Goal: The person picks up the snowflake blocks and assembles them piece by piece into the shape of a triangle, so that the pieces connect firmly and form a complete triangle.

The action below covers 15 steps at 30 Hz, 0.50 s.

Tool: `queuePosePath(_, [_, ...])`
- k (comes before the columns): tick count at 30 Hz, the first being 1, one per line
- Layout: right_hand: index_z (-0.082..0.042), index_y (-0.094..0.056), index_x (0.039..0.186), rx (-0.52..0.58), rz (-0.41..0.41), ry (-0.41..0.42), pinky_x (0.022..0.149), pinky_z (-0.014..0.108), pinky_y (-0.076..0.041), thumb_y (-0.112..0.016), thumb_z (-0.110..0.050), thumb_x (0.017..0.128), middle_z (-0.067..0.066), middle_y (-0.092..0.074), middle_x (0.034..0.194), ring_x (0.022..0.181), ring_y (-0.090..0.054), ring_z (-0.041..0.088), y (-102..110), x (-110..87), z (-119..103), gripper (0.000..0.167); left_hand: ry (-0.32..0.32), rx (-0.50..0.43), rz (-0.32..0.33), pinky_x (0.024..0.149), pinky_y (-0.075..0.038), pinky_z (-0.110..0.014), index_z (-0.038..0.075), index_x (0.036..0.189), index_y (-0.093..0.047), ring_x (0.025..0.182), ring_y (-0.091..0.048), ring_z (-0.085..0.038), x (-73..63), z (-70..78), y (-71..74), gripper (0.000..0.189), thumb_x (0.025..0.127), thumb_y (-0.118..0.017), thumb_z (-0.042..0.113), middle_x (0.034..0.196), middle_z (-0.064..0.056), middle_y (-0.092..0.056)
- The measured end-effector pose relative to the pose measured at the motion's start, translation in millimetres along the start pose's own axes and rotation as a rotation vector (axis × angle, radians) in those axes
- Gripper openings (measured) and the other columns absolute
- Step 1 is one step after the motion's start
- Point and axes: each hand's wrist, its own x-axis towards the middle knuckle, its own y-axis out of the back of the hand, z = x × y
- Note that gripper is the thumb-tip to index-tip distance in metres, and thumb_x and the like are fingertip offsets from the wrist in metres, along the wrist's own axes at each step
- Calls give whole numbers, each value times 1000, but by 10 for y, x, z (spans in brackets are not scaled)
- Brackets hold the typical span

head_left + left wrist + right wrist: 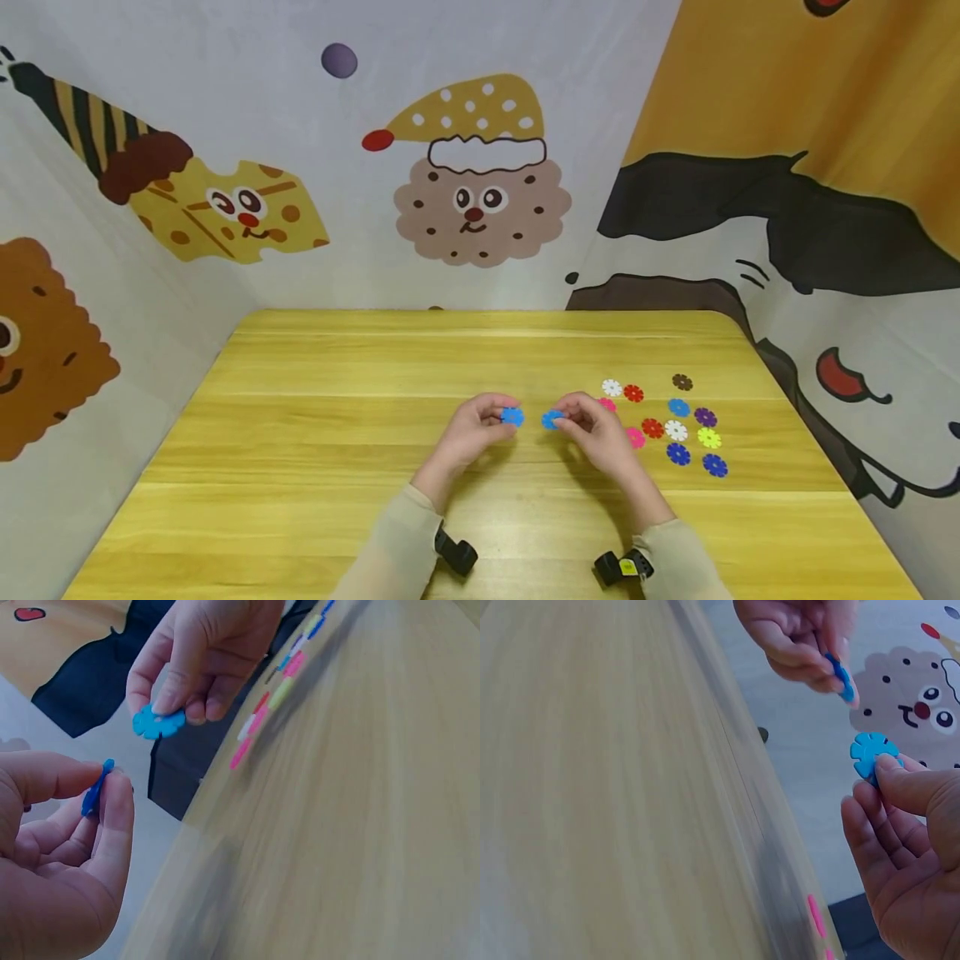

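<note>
My left hand (474,429) pinches a blue notched plastic disc (512,417) between thumb and fingers, above the table. Facing it, my right hand (596,429) pinches a second blue notched disc (551,419) by its edge. A short gap separates the two discs. The left wrist view shows the left hand's disc (96,791) nearly edge-on, while the other disc (157,722) shows more of its flat side. In the right wrist view, the right thumb presses on the face of its disc (873,755), whose slots round the rim are plain.
Loose notched discs lie right of my right hand on the wooden table (300,433): several colours, including a brown disc (682,382), a purple disc (706,417), a yellow disc (708,437) and a dark blue disc (715,465). A printed curtain (285,100) hangs behind the table.
</note>
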Motion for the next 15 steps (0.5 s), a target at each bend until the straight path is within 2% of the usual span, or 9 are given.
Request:
queuePosePath(4, [6, -62, 103, 26, -3, 57, 64, 28, -54, -62, 12, 90, 22, -66, 88, 77, -63, 38, -77, 16, -157, 14, 1, 3, 2, 73, -56, -28, -10, 121, -61, 80, -60, -14, -18, 24, -23, 35, 88, -69, -3, 99, -12, -65])
queuePosePath(7, [9, -62, 101, 38, -8, 79, 65, 27, -54, -63, 14, 90, 24, -65, 87, 76, -62, 39, -116, 24, -311, 13, 0, 10, -9, 74, -57, -29, -11, 121, -61, 79, -60, -14, -24, 37, -40, 35, 88, -68, -5, 98, -13, -64])
queuePosePath(11, [8, -64, 99, 36, -4, 100, 66, 25, -53, -63, 13, 89, 22, -64, 87, 76, -62, 31, -154, 33, -400, 11, -2, 26, -26, 78, -58, -41, -13, 121, -60, 79, -60, -14, -32, 54, -78, 34, 88, -67, -8, 97, -15, -64])
queuePosePath(15, [8, -65, 98, 13, 5, 103, 68, 25, -54, -64, 13, 89, 21, -65, 87, 78, -62, 25, -183, 36, -439, 10, -7, 41, -34, 78, -58, -46, -13, 119, -61, 77, -61, -14, -39, 59, -90, 31, 89, -66, -10, 96, -17, -65])
